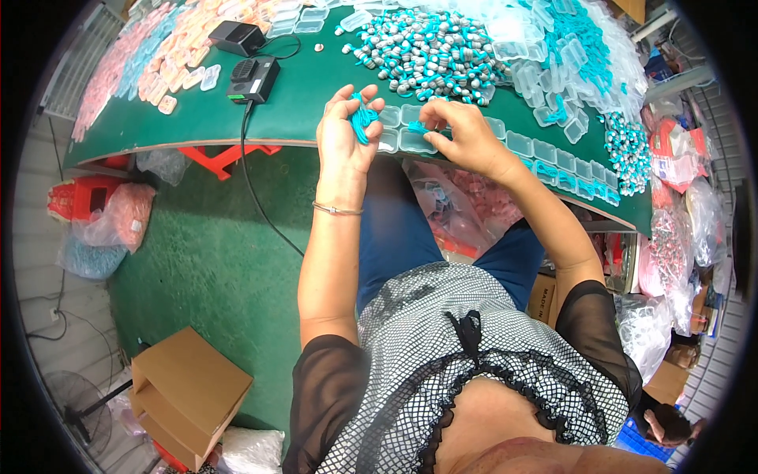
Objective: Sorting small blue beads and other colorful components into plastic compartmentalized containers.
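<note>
A bundle of turquoise cord-like pieces (362,125) lies in my left hand (343,136), which is palm up with the fingers curled round it. My right hand (467,137) pinches a small turquoise piece (417,127) between thumb and fingers, just over a row of small clear plastic boxes. One open clear box (415,143) stands right under those fingertips. Farther right along the table edge, other open boxes (545,172) in the row have turquoise pieces inside. Part of the row is hidden behind my right hand.
A heap of small grey-and-turquoise pieces (426,59) covers the back middle of the green table (189,118). Clear boxes (525,47) pile up at the right. A black device (253,79) with a cable stands left, near peach cases (189,35). A cardboard box (189,387) sits on the floor.
</note>
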A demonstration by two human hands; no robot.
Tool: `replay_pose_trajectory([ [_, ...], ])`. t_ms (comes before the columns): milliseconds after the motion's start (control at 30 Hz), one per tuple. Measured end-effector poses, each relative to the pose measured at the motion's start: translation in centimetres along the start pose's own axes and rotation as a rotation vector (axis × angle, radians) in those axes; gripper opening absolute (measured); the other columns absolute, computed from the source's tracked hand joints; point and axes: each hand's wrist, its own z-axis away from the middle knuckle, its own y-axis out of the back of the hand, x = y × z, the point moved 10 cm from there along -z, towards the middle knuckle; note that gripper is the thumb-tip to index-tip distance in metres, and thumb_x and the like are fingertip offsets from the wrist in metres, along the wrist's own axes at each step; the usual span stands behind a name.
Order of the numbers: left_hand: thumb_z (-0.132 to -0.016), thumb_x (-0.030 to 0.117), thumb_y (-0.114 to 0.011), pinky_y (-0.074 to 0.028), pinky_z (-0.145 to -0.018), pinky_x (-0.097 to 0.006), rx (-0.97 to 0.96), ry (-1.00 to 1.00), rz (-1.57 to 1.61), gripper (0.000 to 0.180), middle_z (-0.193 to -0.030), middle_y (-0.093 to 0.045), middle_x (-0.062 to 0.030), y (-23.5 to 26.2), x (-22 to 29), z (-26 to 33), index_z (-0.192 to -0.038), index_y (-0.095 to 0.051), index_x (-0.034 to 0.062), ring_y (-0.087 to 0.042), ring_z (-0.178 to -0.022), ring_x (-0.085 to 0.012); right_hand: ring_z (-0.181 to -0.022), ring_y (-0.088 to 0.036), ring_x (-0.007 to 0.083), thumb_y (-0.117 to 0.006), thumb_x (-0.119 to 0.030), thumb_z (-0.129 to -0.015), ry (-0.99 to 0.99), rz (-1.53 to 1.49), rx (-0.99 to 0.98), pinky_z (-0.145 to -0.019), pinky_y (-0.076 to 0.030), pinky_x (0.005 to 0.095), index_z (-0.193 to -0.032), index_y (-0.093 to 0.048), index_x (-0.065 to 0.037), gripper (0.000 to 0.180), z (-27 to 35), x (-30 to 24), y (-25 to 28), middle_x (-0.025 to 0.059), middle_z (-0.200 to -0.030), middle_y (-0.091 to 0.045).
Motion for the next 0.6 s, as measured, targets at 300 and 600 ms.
replay_pose_trajectory([
  [300,-0.089,-0.002,-0.046,-0.044,-0.045,-0.027,-0.062,0.01,-0.052,0.028,-0.106,-0.052,-0.0138,-0.2,-0.3,0.4,-0.117,-0.05,-0.0034,-0.066,-0.086,-0.0277,-0.096,-0.058,0.023,-0.073,-0.014,-0.076,0.114,0.332,-0.009,-0.079,-0.039,0.0407,-0.088,-0.069,-0.016,0.013,0.6,-0.9,-0.9,0.0018,-0.091,-0.059],
  [600,-0.088,-0.006,-0.047,-0.058,-0.081,-0.043,-0.027,0.053,0.012,0.034,-0.111,-0.054,-0.0186,-0.9,-1.0,1.3,-0.122,-0.049,0.0002,-0.061,-0.104,-0.0331,-0.096,-0.057,0.0239,-0.074,-0.014,-0.076,0.114,0.372,-0.018,-0.08,-0.039,0.0406,-0.087,-0.068,-0.017,0.013,0.3,-0.9,-0.8,0.0022,-0.093,-0.061],
])
